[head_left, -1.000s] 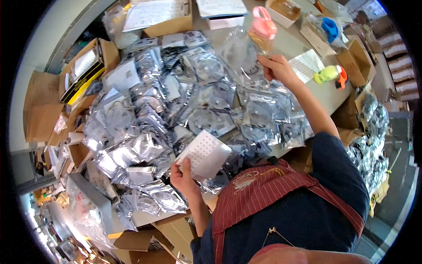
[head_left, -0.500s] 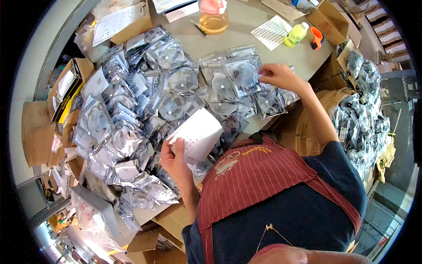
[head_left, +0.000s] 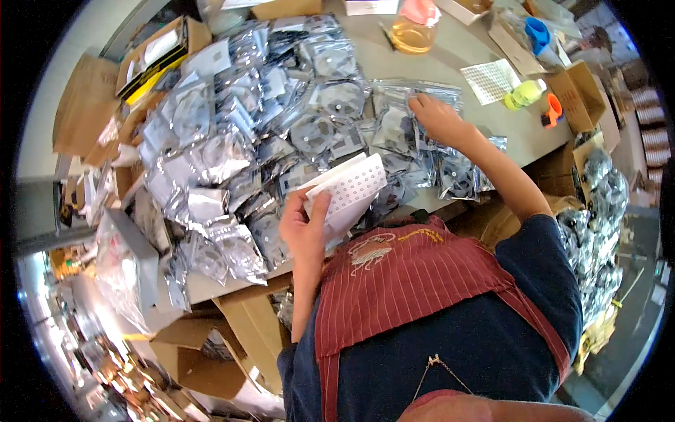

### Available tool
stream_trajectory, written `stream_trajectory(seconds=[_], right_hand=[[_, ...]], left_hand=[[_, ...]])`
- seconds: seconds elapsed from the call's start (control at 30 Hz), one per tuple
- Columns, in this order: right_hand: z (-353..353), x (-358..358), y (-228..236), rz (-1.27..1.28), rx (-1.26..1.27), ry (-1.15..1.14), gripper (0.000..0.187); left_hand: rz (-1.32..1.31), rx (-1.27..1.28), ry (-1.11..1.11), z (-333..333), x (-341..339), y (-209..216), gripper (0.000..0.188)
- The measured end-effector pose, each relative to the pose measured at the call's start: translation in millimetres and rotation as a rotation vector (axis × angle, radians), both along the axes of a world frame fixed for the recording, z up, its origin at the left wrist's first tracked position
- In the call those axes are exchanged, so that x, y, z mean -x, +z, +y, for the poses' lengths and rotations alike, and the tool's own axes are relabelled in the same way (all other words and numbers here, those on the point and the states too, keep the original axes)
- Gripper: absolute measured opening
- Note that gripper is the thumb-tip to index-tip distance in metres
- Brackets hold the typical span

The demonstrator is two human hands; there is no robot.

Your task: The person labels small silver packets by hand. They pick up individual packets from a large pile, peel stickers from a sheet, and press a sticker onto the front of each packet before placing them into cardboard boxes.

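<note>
My left hand pinches a folded white sheet of small round labels, thumb in front, above the near edge of the pile. Over the right part of the pile, my right hand has its fingers curled together at a shiny plastic bag. Whatever lies between those fingertips is too small or hidden to make out. Many silvery see-through bags with round, flat grey-and-black contents cover the table, overlapping each other. A few more bags lie beside my right forearm, near the table's edge.
At the back stand a jug of amber liquid with a pink lid, a yellow-green bottle, a printed sheet and an orange tape dispenser. Cardboard boxes flank the table. Bagged black goods are heaped at right.
The view has shifted, so the table sits further right and higher. My right hand has drawn its fingers in over the bags. The label sheet stays in my left hand, tilted differently.
</note>
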State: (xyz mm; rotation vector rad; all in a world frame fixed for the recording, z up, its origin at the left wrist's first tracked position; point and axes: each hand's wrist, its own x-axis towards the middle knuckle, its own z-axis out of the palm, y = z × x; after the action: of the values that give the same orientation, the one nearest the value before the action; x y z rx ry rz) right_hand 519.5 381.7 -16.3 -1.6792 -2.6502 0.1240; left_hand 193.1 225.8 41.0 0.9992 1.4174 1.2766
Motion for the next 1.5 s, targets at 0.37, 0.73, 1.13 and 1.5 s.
stream_trajectory(seconds=[0.37,0.73,1.13,1.5], right_hand=[[-42.1,42.9,75.8,0.818,0.249,0.263,0.032],[-76.5,83.0,88.4,1.387,0.829,0.169,0.041],[-94.9,78.8,93.4,1.411,0.923,0.033,0.019],[-91.6,78.7,95.9,1.424,0.837,0.062,0.019]], left_hand=[[0.347,-0.099,-0.130,-8.3,-11.8,13.1,0.014],[0.281,-0.176,-0.224,-9.5,-12.8,41.7,0.016],[0.078,0.047,-0.244,-11.9,-1.7,52.2,0.018],[0.231,-0.077,-0.183,-9.8,-12.6,63.5,0.018]])
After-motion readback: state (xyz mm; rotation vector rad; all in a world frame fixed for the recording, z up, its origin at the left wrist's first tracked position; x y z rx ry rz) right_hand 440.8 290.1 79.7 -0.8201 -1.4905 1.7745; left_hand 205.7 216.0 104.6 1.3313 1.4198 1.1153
